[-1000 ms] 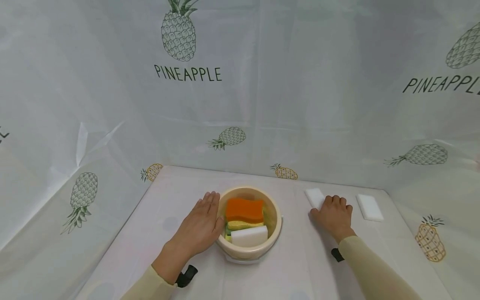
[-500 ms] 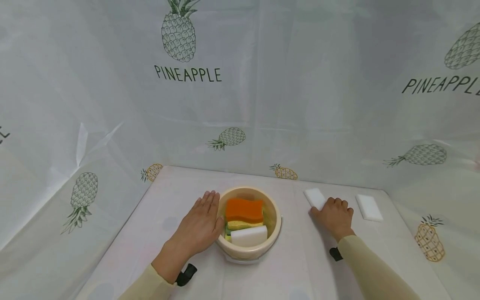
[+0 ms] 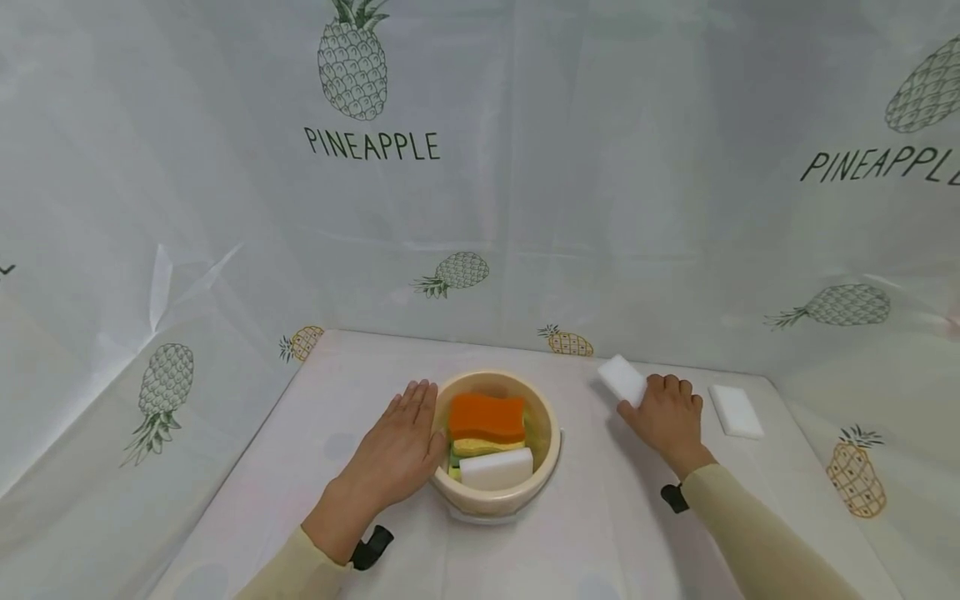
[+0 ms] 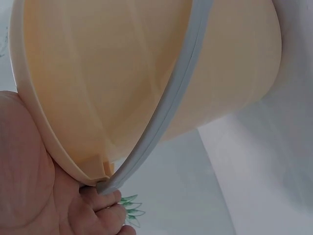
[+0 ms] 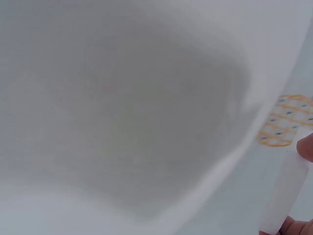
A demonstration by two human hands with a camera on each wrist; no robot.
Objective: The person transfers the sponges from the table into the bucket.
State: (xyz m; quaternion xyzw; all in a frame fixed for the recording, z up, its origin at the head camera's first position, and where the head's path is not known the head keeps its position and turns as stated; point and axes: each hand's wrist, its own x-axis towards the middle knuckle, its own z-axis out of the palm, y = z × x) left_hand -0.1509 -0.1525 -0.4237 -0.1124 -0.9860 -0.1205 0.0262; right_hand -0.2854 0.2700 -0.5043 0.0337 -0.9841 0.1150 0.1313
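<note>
My left hand lies with straight fingers against the left rim of a cream bucket. In the left wrist view the palm touches the bucket's rim, beside the end of its grey handle. Inside the bucket are an orange sponge, a yellow sponge and a white sponge. My right hand pinches another white sponge between thumb and fingers, tilted above the table. The right wrist view shows that sponge's edge between thumb and fingertips.
One more white sponge lies flat on the table to the right of my right hand. The white-covered table meets a pineapple-print sheet at the back and sides.
My right hand has lifted the white sponge off the table and tilted it, moving it slightly up in the head view. The left hand and the bucket stay put.
</note>
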